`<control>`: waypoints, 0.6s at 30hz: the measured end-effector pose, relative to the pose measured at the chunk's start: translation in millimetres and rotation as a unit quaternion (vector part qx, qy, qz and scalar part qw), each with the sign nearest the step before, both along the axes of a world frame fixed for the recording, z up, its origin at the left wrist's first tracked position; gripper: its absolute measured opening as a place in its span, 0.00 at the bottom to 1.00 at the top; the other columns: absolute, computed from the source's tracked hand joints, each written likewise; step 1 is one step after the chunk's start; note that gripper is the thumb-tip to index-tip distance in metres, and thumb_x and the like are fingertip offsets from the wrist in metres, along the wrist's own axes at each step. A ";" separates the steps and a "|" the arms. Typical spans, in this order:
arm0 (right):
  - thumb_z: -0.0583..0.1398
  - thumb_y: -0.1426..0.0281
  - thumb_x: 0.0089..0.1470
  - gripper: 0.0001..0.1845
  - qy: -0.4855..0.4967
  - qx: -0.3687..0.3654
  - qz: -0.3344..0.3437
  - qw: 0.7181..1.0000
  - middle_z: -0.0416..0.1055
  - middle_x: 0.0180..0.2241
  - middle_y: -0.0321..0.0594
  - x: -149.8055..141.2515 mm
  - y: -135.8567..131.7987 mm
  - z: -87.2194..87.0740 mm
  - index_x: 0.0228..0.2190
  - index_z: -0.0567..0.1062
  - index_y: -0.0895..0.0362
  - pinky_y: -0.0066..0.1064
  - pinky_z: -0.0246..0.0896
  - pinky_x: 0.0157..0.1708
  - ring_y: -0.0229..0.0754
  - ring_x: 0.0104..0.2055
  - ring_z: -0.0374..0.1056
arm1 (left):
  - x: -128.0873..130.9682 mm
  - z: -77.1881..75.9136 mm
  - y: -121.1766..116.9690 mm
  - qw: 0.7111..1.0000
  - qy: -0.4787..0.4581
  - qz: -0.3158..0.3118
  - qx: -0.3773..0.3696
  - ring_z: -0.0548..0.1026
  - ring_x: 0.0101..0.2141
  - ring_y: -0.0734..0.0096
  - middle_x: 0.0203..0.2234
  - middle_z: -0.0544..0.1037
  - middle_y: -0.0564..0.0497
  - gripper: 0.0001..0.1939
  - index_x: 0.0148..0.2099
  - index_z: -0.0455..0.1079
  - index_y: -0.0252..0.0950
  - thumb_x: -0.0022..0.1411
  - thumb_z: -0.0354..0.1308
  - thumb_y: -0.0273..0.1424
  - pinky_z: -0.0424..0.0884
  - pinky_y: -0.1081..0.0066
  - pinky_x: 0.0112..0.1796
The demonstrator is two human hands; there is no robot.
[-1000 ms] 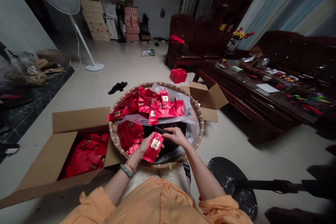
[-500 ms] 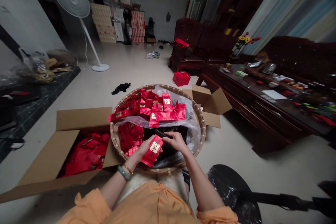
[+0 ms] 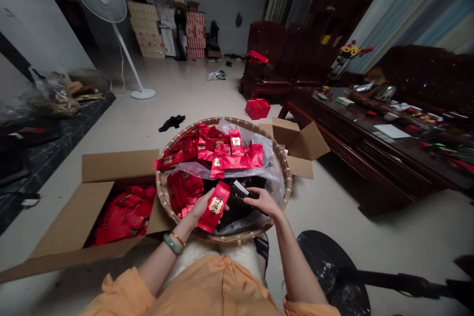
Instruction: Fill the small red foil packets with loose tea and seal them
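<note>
My left hand (image 3: 203, 206) is closed around a red packet (image 3: 215, 207) with a pale label and dark lettering, tilted above the front of a round woven basket (image 3: 288, 177). My right hand (image 3: 262, 200) is over the basket's right side, thumb and forefinger apart. Just beyond its fingertips is a small white strip (image 3: 241, 187); whether they touch I cannot tell. Below lies dark, patterned material (image 3: 255, 182) within clear plastic (image 3: 274, 158). Loose red packets (image 3: 237, 162) are heaped at the back, and more red packets (image 3: 184, 188) lie at the left.
An open carton (image 3: 120, 165) with red packets stands left of the basket. Another open carton (image 3: 296, 145) is behind right, near a red box (image 3: 257, 108) and a dark wooden table (image 3: 333, 133). A black round stool (image 3: 329, 261) stands at right; a white fan (image 3: 142, 94) stands farther back.
My right hand has moved right, away from the red packet, and its fingers have parted. The dark strip it held no longer shows; a white strip shows by the fingertips. My left hand keeps the packet.
</note>
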State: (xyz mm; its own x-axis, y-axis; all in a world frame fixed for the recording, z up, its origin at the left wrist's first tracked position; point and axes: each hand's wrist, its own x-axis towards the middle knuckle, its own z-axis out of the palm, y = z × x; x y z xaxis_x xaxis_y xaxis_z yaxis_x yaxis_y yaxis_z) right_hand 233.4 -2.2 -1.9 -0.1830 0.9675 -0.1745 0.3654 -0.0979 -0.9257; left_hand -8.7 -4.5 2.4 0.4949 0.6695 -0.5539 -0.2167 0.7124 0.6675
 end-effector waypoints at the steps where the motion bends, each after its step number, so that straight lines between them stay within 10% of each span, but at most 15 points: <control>1: 0.65 0.60 0.40 0.25 -0.036 0.006 -0.004 0.999 0.76 0.34 0.43 3.6 -1.4 -3.5 0.41 0.76 0.60 0.35 0.65 0.35 0.47 0.35 0.71 | -1.2 -1.5 0.3 1.000 -0.004 0.003 -0.003 0.73 0.18 0.68 0.26 0.79 0.41 0.31 0.41 0.71 0.27 0.60 0.44 0.52 0.70 0.70 0.18; 8: 0.66 0.62 0.38 0.23 -0.248 0.057 -0.025 0.967 0.75 0.39 0.48 10.5 -5.3 -25.0 0.39 0.77 0.58 0.37 0.61 0.42 0.51 0.42 0.69 | -1.4 2.0 -4.6 1.000 0.013 -0.002 -0.003 0.72 0.16 0.68 0.18 0.76 0.43 0.33 0.36 0.72 0.27 0.60 0.42 0.53 0.70 0.71 0.18; 18: 0.52 0.57 0.56 0.18 -0.139 0.205 -0.030 0.968 0.73 0.29 0.41 -65.6 7.6 10.4 0.28 0.74 0.55 0.29 0.59 0.34 0.40 0.31 0.66 | 12.5 0.0 -18.0 0.999 0.012 -0.032 -0.007 0.72 0.16 0.68 0.26 0.79 0.40 0.31 0.39 0.71 0.27 0.58 0.45 0.53 0.69 0.69 0.18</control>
